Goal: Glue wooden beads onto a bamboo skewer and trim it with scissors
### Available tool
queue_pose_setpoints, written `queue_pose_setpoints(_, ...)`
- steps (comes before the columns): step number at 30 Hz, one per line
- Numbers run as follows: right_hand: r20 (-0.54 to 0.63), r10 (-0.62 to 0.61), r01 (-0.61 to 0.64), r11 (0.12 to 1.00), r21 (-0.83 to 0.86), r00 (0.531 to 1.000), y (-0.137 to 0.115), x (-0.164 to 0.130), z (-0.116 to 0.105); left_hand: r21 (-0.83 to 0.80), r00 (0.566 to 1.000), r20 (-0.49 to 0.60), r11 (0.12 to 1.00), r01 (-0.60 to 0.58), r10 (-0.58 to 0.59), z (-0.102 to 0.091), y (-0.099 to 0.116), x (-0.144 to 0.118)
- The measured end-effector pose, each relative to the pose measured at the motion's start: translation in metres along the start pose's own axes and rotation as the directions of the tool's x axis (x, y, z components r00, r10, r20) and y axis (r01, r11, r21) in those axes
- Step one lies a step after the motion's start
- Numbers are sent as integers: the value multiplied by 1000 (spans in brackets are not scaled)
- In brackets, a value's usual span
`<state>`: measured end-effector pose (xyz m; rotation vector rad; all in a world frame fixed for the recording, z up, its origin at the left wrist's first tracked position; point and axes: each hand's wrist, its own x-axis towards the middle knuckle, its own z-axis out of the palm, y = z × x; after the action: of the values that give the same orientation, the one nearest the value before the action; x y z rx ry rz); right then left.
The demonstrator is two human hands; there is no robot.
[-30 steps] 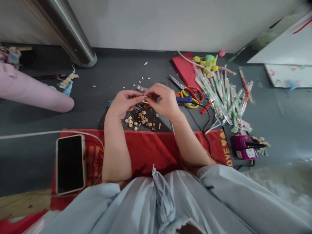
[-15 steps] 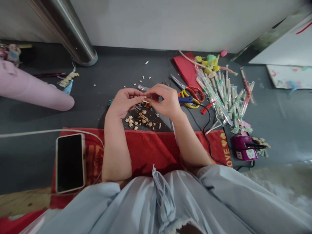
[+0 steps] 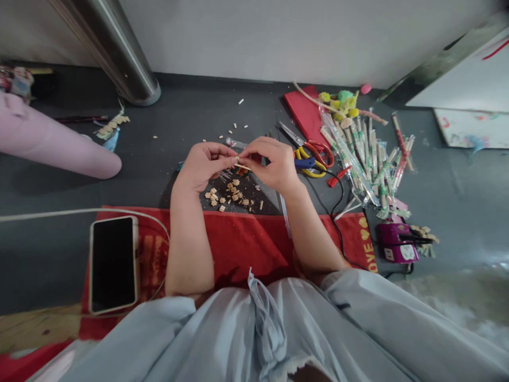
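My left hand (image 3: 207, 165) and my right hand (image 3: 271, 162) meet fingertip to fingertip above the dark table. Both are closed in a pinch on a thin, pale wooden-looking stick (image 3: 242, 167), whose end shows below the right fingers. A tiny pale bit sits at the left fingertips; its kind is too small to tell. Beneath the hands lie several small, light-brown pieces (image 3: 235, 192), some flower-shaped, among crumbs. Partly hidden behind the fingers is something red and green, with thin metallic pins (image 3: 225, 175) near it.
Right of my hands lie scissors (image 3: 306, 144), a blue-handled tool (image 3: 305, 163) with a black cord, and many wrapped sticks (image 3: 363, 151). A phone (image 3: 114, 264) rests on the red cloth (image 3: 246, 239). At left are a pink cylinder (image 3: 59, 139) and a metal post (image 3: 119, 58).
The fingertips have shifted slightly, and more of the pale stick now shows below the right fingers. My hands stay together in about the same place.
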<state>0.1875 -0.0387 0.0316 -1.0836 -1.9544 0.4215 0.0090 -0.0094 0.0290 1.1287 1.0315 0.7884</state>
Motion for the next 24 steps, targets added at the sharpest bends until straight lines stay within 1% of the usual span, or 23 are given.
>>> queue_pose_setpoints(5,16,-7,7,1000,-6,1000,-2,0,0,-7,1000,-4,1000,-8,8,0,-1,0)
queue_pose_setpoints(9,5,-24,24,1000,1,1000,-3,0,-1,-18,1000,8,1000,-8,8,0,-1,0)
queue_pose_setpoints(17,18,-14,14,1000,-11,1000,-1,-1,0,-4,1000,18,1000,-7,7,0,0,-1)
queue_pose_setpoints(21,7,-46,46,999,-5,999,0,0,-2,18,999,49,1000,-7,6,-1,1,-2)
queue_pose_setpoints(24,50,-70,70,998,9,996,0,0,-3,47,996,88,999,-9,5,-3,0,-2)
